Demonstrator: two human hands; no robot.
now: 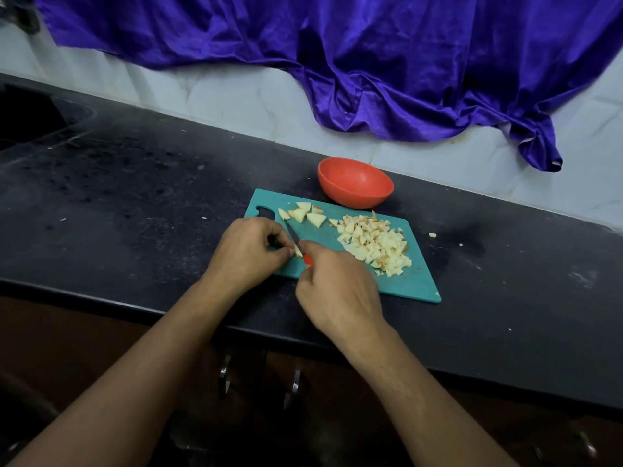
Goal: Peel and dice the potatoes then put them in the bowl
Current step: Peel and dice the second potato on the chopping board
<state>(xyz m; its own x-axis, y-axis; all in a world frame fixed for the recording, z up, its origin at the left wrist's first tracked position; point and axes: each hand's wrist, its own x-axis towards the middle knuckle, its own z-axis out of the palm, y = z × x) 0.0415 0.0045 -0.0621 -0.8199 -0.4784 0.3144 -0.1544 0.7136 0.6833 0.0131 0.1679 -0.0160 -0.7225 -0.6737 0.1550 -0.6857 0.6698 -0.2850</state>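
Note:
A teal cutting board (pixel 414 281) lies on the black counter. On its right half sits a heap of diced potato (pixel 374 244). A few larger potato wedges (pixel 305 214) lie near its far left end. My left hand (pixel 247 251) pinches a small potato piece (pixel 298 252) against the board. My right hand (pixel 337 291) grips a red-handled knife (pixel 292 235), whose blade points away across that piece. A red bowl (pixel 355 182) stands just beyond the board; no potato shows inside it.
One stray potato bit (pixel 432 235) lies on the counter (pixel 135 197) right of the board. A purple cloth (pixel 371 62) hangs over the tiled wall behind. The counter's front edge runs under my forearms, with cabinet handles (pixel 293 385) below.

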